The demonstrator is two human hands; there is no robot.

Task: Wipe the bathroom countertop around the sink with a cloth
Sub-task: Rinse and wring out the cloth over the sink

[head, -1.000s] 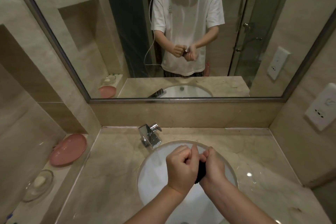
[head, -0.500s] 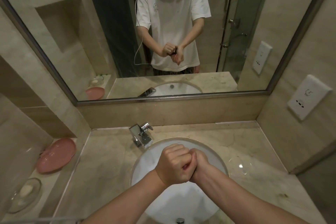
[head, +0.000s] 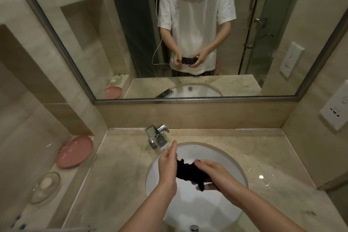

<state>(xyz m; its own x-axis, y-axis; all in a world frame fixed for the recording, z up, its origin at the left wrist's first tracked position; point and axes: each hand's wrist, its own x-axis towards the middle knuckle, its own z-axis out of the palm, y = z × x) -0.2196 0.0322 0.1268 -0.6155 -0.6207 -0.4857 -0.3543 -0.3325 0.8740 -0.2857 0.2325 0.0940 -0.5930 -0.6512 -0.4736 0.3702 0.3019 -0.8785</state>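
Observation:
A small black cloth (head: 190,173) is stretched between my two hands above the white sink basin (head: 216,158). My left hand (head: 167,167) grips its left end, fingers pointing up toward the faucet. At the cloth's right end, my right hand (head: 212,172) pinches it from above. The beige marble countertop (head: 120,171) surrounds the basin on all sides. A wet patch glints on the counter right of the sink (head: 260,176).
A chrome faucet (head: 157,137) stands behind the basin at the left. On the lower left ledge sit a pink soap dish (head: 74,151) and a clear dish with soap (head: 46,185). A mirror (head: 131,34) fills the back wall. A wall socket (head: 336,111) is at right.
My fists were pressed together around the bunched cloth over the basin. They have drawn apart, and the cloth is now spread out between them.

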